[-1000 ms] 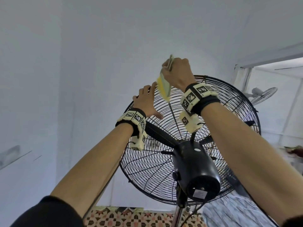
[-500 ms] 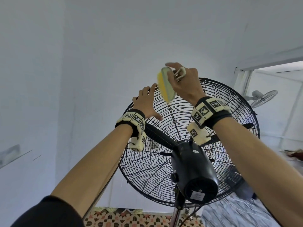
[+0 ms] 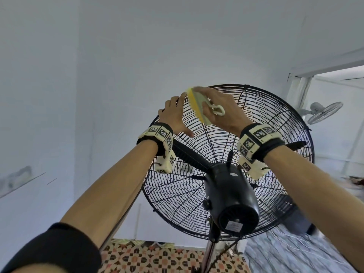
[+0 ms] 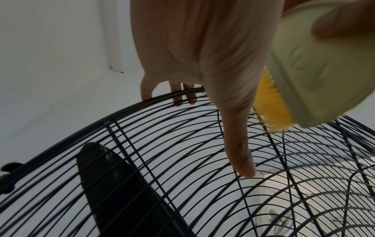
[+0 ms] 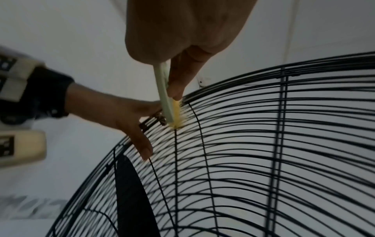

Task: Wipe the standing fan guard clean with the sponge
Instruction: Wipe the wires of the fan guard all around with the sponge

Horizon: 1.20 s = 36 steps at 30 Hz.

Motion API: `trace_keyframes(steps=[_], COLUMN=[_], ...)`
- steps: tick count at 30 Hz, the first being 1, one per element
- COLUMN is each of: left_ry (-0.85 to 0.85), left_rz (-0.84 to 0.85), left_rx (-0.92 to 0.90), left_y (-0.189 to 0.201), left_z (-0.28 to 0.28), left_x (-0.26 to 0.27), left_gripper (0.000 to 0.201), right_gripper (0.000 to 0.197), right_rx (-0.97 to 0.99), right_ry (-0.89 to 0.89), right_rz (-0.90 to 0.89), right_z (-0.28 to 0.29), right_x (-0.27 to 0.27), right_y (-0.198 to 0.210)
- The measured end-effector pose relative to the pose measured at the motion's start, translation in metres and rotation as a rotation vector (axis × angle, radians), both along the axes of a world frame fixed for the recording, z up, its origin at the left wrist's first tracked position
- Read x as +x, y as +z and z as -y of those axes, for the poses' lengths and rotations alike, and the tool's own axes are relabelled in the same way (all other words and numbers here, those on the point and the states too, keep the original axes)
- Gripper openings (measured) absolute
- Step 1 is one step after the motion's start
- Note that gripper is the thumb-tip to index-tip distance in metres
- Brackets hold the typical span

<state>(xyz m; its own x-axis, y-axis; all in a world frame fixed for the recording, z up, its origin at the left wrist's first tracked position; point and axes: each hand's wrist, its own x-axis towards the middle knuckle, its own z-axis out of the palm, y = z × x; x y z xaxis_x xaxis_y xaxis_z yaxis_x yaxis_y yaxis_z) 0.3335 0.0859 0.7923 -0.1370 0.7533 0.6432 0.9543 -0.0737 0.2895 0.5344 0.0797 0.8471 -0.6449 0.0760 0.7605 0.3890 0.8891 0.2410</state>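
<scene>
The sponge is a flat pad with a pale green plastic back and a yellow scrubbing face, with a cream loop at its rear end. The right hand pinches it by the green back, thumb and fingers on opposite sides. Below the grip, its yellow face presses against the wires at the upper left of the fan guard. The guard is a round black wire cage with concentric rings and radial spokes, tilted back. The left hand rests on its rim just beside the sponge, fingers over the outer ring.
</scene>
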Motion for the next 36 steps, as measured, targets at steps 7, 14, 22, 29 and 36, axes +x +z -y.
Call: trace_keyframes(steps=[7, 14, 22, 29, 36], left_ry=[0.024, 0.052, 0.057, 0.082, 0.089], left_rz=[0.010, 0.017, 0.026, -0.005, 0.005], left_rx=[0.005, -0.009, 0.001, -0.021, -0.027], left_y=[0.000, 0.001, 0.001, 0.004, 0.004], left_z=[-0.003, -0.001, -0.003, -0.001, 0.000], left_x=[-0.001, 0.001, 0.002, 0.004, 0.003], left_gripper=[0.155, 0.156, 0.156, 0.157, 0.157], right_gripper=[0.048, 0.047, 0.050, 0.047, 0.052], right_rx=[-0.093, -0.121, -0.096, -0.209, -0.208], right_ry=[-0.050, -0.079, -0.031, -0.009, 0.027], right_rz=[0.086, 0.185, 0.219, 0.387, 0.300], right_z=[-0.009, -0.019, -0.026, -0.029, -0.033], right_x=[0.018, 0.034, 0.047, 0.064, 0.075], right_y=[-0.009, -0.031, -0.034, -0.064, -0.074])
